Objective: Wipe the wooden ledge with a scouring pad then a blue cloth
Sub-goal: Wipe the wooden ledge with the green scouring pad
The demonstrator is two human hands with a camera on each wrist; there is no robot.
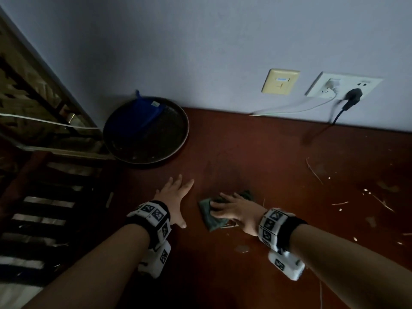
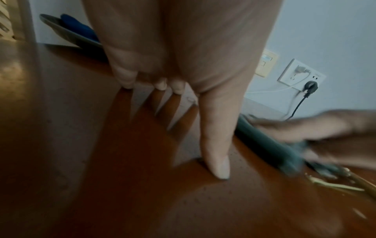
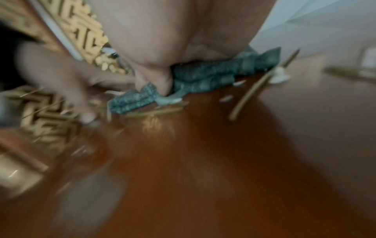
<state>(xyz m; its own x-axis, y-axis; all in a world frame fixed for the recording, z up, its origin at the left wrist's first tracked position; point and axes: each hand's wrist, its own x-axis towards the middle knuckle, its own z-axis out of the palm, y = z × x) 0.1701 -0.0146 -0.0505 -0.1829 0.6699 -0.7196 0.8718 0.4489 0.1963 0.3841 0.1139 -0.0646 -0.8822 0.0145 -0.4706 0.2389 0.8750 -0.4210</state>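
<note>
While the right hand [image 1: 236, 211] pressed flat, fingers extended, on the crumpled green scouring pad [image 1: 210, 216], its grip enclosed nothing. Beside it, the left hand [image 1: 176, 198] lay spread, palm down, on the reddish-brown wooden ledge [image 1: 267, 157].

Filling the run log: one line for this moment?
phase: scouring | right hand: presses green scouring pad on red-brown wooden ledge | left hand: flat on ledge | blue cloth: in round dark tray

Head view dim, underexposed; wall [image 1: 200, 41] grey-blue, darkest toward left, forearms in deep shadow. Straight lines bow at edges, wide-angle distortion. Left wrist view brighter; finger shadows fall toward camera on wooden ledge [image 2: 142, 201], pale sheen beyond; right hand [image 2: 325, 128] smeared by motion blur. Right wrist view soft all over, edges streaked; small warm glare spot on wood.
</note>
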